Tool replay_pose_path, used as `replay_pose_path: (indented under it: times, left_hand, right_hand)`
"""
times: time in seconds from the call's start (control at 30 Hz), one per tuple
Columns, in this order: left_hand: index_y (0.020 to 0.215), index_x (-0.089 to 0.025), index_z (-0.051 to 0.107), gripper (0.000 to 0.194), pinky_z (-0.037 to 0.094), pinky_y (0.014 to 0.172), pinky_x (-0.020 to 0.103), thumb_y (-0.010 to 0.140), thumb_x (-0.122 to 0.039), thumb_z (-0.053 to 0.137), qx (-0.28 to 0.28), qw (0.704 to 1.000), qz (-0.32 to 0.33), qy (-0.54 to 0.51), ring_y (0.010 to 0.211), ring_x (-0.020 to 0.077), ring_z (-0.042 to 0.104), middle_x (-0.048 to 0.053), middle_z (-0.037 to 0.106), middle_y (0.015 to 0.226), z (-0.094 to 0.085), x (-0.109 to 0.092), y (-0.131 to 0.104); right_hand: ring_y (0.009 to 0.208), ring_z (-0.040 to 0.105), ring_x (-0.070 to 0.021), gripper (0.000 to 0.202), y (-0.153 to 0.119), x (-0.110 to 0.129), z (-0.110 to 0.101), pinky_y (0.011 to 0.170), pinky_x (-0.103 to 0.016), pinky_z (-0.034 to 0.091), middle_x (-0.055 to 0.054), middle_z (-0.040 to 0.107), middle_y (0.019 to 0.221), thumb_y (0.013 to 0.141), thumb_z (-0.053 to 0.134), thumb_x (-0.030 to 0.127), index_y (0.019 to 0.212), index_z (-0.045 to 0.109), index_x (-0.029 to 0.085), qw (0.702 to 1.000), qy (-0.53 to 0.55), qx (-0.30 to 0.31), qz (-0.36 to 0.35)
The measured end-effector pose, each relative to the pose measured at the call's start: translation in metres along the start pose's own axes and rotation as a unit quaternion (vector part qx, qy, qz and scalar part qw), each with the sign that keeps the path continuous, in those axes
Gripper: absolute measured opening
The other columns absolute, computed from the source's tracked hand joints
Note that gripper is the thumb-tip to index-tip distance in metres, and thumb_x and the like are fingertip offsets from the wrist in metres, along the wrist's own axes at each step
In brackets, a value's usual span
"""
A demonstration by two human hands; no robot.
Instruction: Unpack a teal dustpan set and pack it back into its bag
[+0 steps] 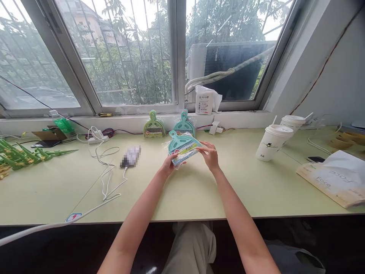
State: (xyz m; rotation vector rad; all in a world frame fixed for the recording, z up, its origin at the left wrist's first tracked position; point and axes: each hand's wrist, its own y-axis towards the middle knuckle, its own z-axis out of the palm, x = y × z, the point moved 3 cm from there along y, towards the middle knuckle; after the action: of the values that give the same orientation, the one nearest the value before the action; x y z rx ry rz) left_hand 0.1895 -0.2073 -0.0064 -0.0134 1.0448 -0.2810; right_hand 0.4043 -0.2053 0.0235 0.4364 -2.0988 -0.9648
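Both of my hands hold a small teal dustpan and brush set [182, 147] in clear plastic wrap with a yellow-green label, tilted above the table. My left hand [169, 164] grips its lower left corner, thumb on the front. On its right edge, the fingers and thumb of my right hand [209, 153] are closed. Behind it, a green dustpan set [154, 125] and a second teal dustpan set [186, 121] stand upright against the wall below the window. The held set partly covers that teal one.
White cups with straws [274, 142] and a paper bag [336, 179] are on the right. A blurred device [131, 156] with a white cable [107, 186] lies left, near green plant stems [25, 156]. A tissue pack [204, 101] sits on the sill. The table's front edge [188, 220] is close.
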Motion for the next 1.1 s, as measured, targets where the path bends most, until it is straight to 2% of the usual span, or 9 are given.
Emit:
replay_pose_path:
  times: [0.17, 0.37, 0.5, 0.6, 0.7, 0.8, 0.87, 1.0, 1.1]
  left_hand:
    - [0.123, -0.012, 0.048, 0.051, 0.061, 0.066, 0.031, 0.076, -0.021, 0.065, 0.021, 0.998, -0.029, 0.058, 0.081, 0.0202, 0.067, 0.014, 0.062, 0.111, -0.003, 0.005, 0.002]
    - [0.133, -0.021, 0.035, 0.069, 0.06, 0.06, 0.033, 0.074, -0.033, 0.069, 0.099, 0.984, -0.016, 0.144, 0.073, 0.0197, 0.067, 0.014, 0.059, 0.118, -0.001, 0.01, 0.0]
    - [0.136, -0.022, 0.029, 0.076, 0.058, 0.057, 0.031, 0.073, -0.034, 0.069, 0.087, 0.979, -0.028, 0.184, 0.069, 0.0187, 0.067, 0.015, 0.059, 0.117, -0.001, 0.011, -0.001]
    - [0.136, -0.022, 0.031, 0.074, 0.059, 0.062, 0.034, 0.075, -0.044, 0.067, 0.081, 0.976, -0.036, 0.197, 0.074, 0.0211, 0.067, 0.016, 0.058, 0.119, -0.001, 0.009, -0.001]
    - [0.137, -0.023, 0.031, 0.075, 0.056, 0.079, 0.039, 0.077, -0.053, 0.063, 0.117, 0.976, -0.003, 0.184, 0.086, 0.0222, 0.067, 0.016, 0.056, 0.125, 0.002, 0.005, -0.004]
    - [0.139, -0.024, 0.029, 0.087, 0.051, 0.089, 0.038, 0.068, -0.038, 0.077, 0.151, 0.962, 0.078, 0.216, 0.093, 0.0208, 0.066, 0.013, 0.06, 0.12, 0.005, 0.005, -0.002]
    - [0.132, -0.023, 0.038, 0.082, 0.051, 0.084, 0.035, 0.062, -0.027, 0.08, 0.102, 0.95, 0.139, 0.261, 0.085, 0.0189, 0.066, 0.008, 0.065, 0.108, 0.003, 0.007, 0.004]
    - [0.098, -0.019, 0.061, 0.028, 0.05, 0.073, 0.028, 0.072, -0.028, 0.067, -0.057, 0.921, 0.21, 0.322, 0.063, 0.0142, 0.061, 0.002, 0.066, 0.08, -0.011, 0.008, 0.021]
    - [0.088, -0.019, 0.065, 0.014, 0.048, 0.074, 0.028, 0.078, -0.028, 0.059, -0.111, 0.893, 0.229, 0.371, 0.069, 0.0165, 0.061, 0.003, 0.066, 0.078, -0.02, 0.002, 0.033]
  right_hand:
    - [0.105, 0.056, -0.0236, 0.015, -0.002, -0.01, 0.003, 0.094, -0.042, 0.044, -0.003, 0.07, 0.105, 0.082, 0.062, 0.036, 0.079, 0.073, 0.026, 0.996, 0.049, 0.0, 0.08]
    - [0.119, 0.05, -0.0257, 0.021, -0.013, -0.039, 0.023, 0.096, -0.039, 0.044, -0.012, 0.05, 0.131, 0.073, 0.069, 0.03, 0.091, 0.07, 0.02, 0.98, 0.079, 0.001, 0.184]
    - [0.113, 0.057, -0.026, 0.08, -0.022, -0.064, 0.035, 0.094, -0.042, 0.047, -0.012, 0.059, 0.124, 0.057, 0.079, 0.028, 0.131, 0.049, 0.02, 0.929, 0.147, 0.067, 0.333]
    - [0.095, 0.065, -0.025, 0.065, -0.026, -0.072, 0.041, 0.086, -0.039, 0.052, -0.009, 0.071, 0.102, 0.053, 0.08, 0.031, 0.114, 0.062, 0.015, 0.885, 0.262, 0.117, 0.367]
    - [0.084, 0.067, -0.0226, 0.049, -0.024, -0.078, 0.037, 0.079, -0.036, 0.054, -0.007, 0.073, 0.091, 0.051, 0.079, 0.03, 0.096, 0.068, 0.014, 0.88, 0.292, 0.063, 0.37]
    - [0.077, 0.068, -0.0209, 0.047, -0.023, -0.08, 0.029, 0.075, -0.036, 0.054, -0.006, 0.074, 0.088, 0.051, 0.077, 0.027, 0.096, 0.065, 0.016, 0.897, 0.22, -0.027, 0.384]
    - [0.075, 0.067, -0.0216, 0.043, -0.023, -0.075, 0.025, 0.074, -0.037, 0.054, -0.008, 0.074, 0.086, 0.053, 0.075, 0.028, 0.094, 0.064, 0.017, 0.911, 0.175, -0.055, 0.37]
    - [0.078, 0.066, -0.0225, 0.033, -0.023, -0.052, 0.024, 0.074, -0.035, 0.051, -0.011, 0.073, 0.089, 0.063, 0.069, 0.034, 0.091, 0.06, 0.018, 0.946, 0.123, -0.071, 0.291]
    - [0.076, 0.064, -0.022, 0.029, -0.021, -0.04, 0.03, 0.071, -0.033, 0.049, -0.011, 0.071, 0.086, 0.071, 0.062, 0.036, 0.093, 0.057, 0.018, 0.966, 0.067, -0.061, 0.24]
